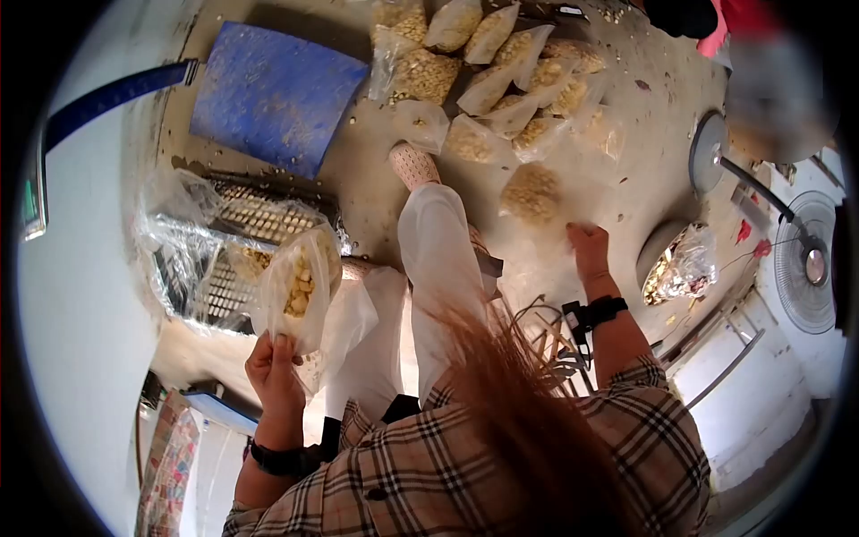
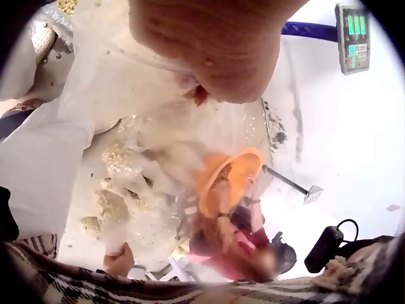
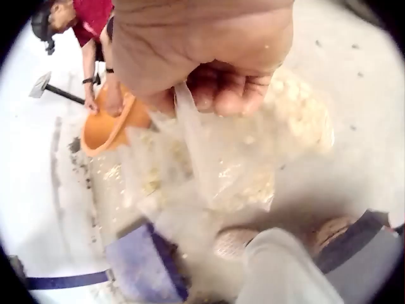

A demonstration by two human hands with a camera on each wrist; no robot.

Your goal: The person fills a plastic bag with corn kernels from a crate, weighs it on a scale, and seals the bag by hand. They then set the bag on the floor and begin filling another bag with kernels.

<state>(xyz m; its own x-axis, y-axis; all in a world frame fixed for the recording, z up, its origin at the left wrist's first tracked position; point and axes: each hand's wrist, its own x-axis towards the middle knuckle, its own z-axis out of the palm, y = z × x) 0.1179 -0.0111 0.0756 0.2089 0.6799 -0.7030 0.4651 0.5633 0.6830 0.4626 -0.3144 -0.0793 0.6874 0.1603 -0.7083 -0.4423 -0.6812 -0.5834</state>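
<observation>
My left hand (image 1: 276, 369) pinches the edge of a clear plastic bag (image 1: 304, 285) with a few yellow pieces inside, beside my leg. In the left wrist view that hand (image 2: 209, 47) covers much of the top, and the cloudy film (image 2: 104, 69) spreads below it. Out to the right, my right hand (image 1: 591, 252) has curled fingers. A blurred bag of pale yellow pieces (image 1: 531, 192) is close beside it. The right wrist view shows the hand (image 3: 209, 57) gripping the gathered top of this filled bag (image 3: 237, 168), which hangs below the fingers.
Several filled bags (image 1: 528, 76) lie on the floor ahead, near a bent blue sheet (image 1: 273, 98). A plastic-covered crate (image 1: 224, 268) stands at left. To the right are a bowl (image 1: 658, 259) and a fan (image 1: 805, 264). Another person (image 3: 95, 31) holds an orange basin (image 3: 104, 130).
</observation>
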